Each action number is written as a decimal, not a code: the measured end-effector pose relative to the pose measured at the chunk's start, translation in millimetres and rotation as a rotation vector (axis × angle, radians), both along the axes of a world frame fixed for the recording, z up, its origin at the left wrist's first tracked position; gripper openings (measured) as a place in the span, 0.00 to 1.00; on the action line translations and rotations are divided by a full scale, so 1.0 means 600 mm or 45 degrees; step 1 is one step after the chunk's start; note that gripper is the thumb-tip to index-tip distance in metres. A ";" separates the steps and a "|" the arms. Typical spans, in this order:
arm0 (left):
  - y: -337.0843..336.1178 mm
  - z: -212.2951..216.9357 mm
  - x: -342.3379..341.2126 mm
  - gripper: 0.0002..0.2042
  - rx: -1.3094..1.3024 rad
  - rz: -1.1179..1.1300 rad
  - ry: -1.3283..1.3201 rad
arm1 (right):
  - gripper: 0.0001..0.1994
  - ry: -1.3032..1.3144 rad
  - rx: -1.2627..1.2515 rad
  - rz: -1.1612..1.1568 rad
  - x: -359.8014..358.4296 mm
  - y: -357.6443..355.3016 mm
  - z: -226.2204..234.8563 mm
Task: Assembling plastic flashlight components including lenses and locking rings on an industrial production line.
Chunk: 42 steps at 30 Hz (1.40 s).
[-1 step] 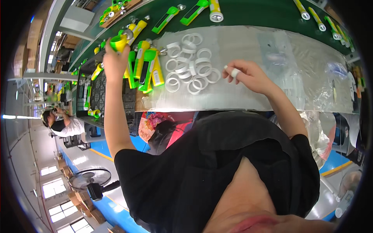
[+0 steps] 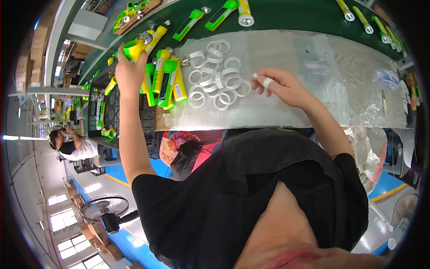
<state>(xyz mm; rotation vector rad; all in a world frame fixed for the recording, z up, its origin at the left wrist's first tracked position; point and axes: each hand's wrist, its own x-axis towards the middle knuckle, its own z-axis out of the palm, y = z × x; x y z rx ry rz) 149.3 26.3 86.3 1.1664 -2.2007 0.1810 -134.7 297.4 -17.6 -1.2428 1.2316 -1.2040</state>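
Observation:
My left hand (image 2: 130,75) is raised at the left end of the workbench, fingers closed around a yellow and green flashlight (image 2: 133,49). Just right of it, several more yellow and green flashlights (image 2: 166,83) lie in a heap. Loose white plastic rings (image 2: 217,74) are spread over the clear sheeting, some overlapping. To the right of these rings hovers my right hand (image 2: 281,86), its fingers loosely bent and slightly apart. White bands or wraps show on two of its digits. I see nothing gripped in it.
Black mesh crates (image 2: 114,107) with flashlights in them stand on the left. More flashlights (image 2: 221,15) lie along the green far strip of the bench. Clear plastic sheeting (image 2: 286,54) covers the near part. A fan (image 2: 106,208) and another person (image 2: 76,143) are at the left.
The whole picture has slid slightly left. Both hands keep the same pose, and the left hand still grips the flashlight.

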 end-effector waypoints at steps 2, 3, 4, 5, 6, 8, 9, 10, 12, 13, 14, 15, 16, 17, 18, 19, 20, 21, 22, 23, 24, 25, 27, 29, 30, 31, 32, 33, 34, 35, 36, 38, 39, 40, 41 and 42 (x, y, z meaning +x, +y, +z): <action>0.050 0.028 -0.052 0.30 0.025 -0.369 0.188 | 0.14 -0.137 -0.212 -0.050 0.007 -0.009 -0.006; 0.084 0.031 -0.081 0.28 0.276 -0.496 0.263 | 0.17 -0.084 -0.315 -0.078 0.010 -0.017 -0.013; 0.121 0.029 -0.106 0.28 0.588 -0.589 0.336 | 0.17 -0.082 -0.314 -0.091 0.022 -0.022 -0.004; 0.149 0.014 -0.133 0.27 0.877 -0.734 0.465 | 0.18 -0.177 -0.362 -0.165 0.034 -0.027 0.007; 0.185 -0.004 -0.164 0.29 1.122 -0.843 0.594 | 0.19 -0.272 -0.408 -0.248 0.039 -0.027 0.015; 0.239 -0.055 -0.210 0.35 0.956 -0.996 0.543 | 0.29 -0.374 -0.201 -0.212 0.021 -0.018 0.015; 0.246 -0.101 -0.230 0.34 0.686 -1.038 0.404 | 0.33 -0.351 0.005 -0.229 0.008 -0.008 0.011; 0.280 -0.107 -0.249 0.34 0.763 -1.008 0.330 | 0.36 -0.337 -0.165 -0.370 0.004 0.002 -0.014; 0.298 -0.133 -0.262 0.30 0.658 -0.970 0.169 | 0.34 -0.607 -0.192 -0.345 0.010 0.036 -0.005; 0.290 -0.140 -0.266 0.26 0.531 -0.997 0.089 | 0.31 -0.620 -0.209 -0.418 0.004 0.046 -0.013; 0.282 -0.143 -0.269 0.22 0.402 -1.020 0.012 | 0.29 -0.662 -0.147 -0.378 -0.006 0.065 -0.015; 0.279 -0.147 -0.273 0.18 0.689 -1.026 0.222 | 0.28 -0.705 -0.085 -0.336 -0.013 0.084 -0.013; 0.279 -0.147 -0.288 0.18 0.704 -1.044 0.225 | 0.24 -0.587 -0.050 -0.383 -0.011 0.099 -0.009; 0.275 -0.142 -0.306 0.19 0.724 -1.266 0.327 | 0.23 -0.597 -0.014 -0.350 -0.010 0.109 -0.016; 0.275 -0.132 -0.321 0.21 0.738 -1.485 0.431 | 0.22 -0.608 0.021 -0.314 -0.010 0.118 -0.022; 0.287 -0.118 -0.335 0.24 0.781 -1.671 0.401 | 0.19 -0.550 0.177 -0.244 -0.010 0.124 -0.020; 0.297 -0.120 -0.346 0.25 0.816 -1.775 0.313 | 0.17 -0.499 0.165 -0.199 -0.005 0.127 -0.021; 0.308 -0.121 -0.354 0.25 0.848 -1.876 0.221 | 0.16 -0.447 0.151 -0.153 0.001 0.130 -0.022; 0.322 -0.117 -0.359 0.23 1.024 -1.947 0.125 | 0.14 -0.349 0.172 -0.076 -0.001 0.136 -0.011; 0.318 -0.116 -0.360 0.23 1.021 -1.945 0.128 | 0.14 -0.346 0.171 -0.073 -0.003 0.137 -0.008; 0.311 -0.116 -0.361 0.20 1.112 -1.899 -0.085 | 0.14 -0.312 0.204 -0.046 -0.005 0.137 -0.006; 0.308 -0.119 -0.359 0.18 1.207 -1.849 -0.301 | 0.14 -0.285 0.242 -0.026 -0.005 0.141 -0.006; 0.294 -0.129 -0.347 0.10 1.106 -1.771 0.098 | 0.18 -0.257 0.172 -0.070 -0.004 0.138 -0.006; 0.287 -0.145 -0.337 0.08 1.389 -1.674 0.391 | 0.22 -0.383 0.097 -0.155 0.005 0.134 0.006; 0.286 -0.151 -0.334 0.07 1.645 -1.535 0.689 | 0.22 -0.391 0.106 -0.164 0.005 0.133 0.008; 0.286 -0.145 -0.331 0.09 1.583 -1.512 0.630 | 0.22 -0.409 0.119 -0.204 0.004 0.128 0.013; 0.290 -0.143 -0.329 0.09 1.592 -1.511 0.627 | 0.22 -0.426 0.133 -0.242 0.003 0.125 0.015; 0.295 -0.142 -0.328 0.09 1.622 -1.553 0.668 | 0.23 -0.408 0.127 -0.260 0.003 0.125 0.009; 0.296 -0.142 -0.326 0.10 1.644 -1.593 0.713 | 0.23 -0.411 0.129 -0.258 0.005 0.125 0.007; 0.292 -0.142 -0.320 0.10 1.646 -1.590 0.712 | 0.22 -0.429 0.088 -0.315 0.008 0.127 0.006; 0.283 -0.143 -0.309 0.10 1.595 -1.592 0.579 | 0.22 -0.447 0.046 -0.373 0.010 0.128 0.004; 0.273 -0.143 -0.298 0.09 1.436 -1.611 0.380 | 0.22 -0.432 0.030 -0.359 0.006 0.129 0.000; 0.277 -0.143 -0.298 0.09 1.441 -1.619 0.378 | 0.23 -0.416 0.012 -0.339 0.005 0.131 -0.002; 0.284 -0.143 -0.300 0.10 1.219 -1.622 0.450 | 0.23 -0.428 0.036 -0.317 0.008 0.133 -0.001; 0.291 -0.142 -0.302 0.10 0.998 -1.617 0.518 | 0.24 -0.440 0.060 -0.296 0.012 0.132 0.001; 0.301 -0.137 -0.303 0.12 1.092 -1.588 0.588 | 0.25 -0.455 0.079 -0.286 0.014 0.129 -0.004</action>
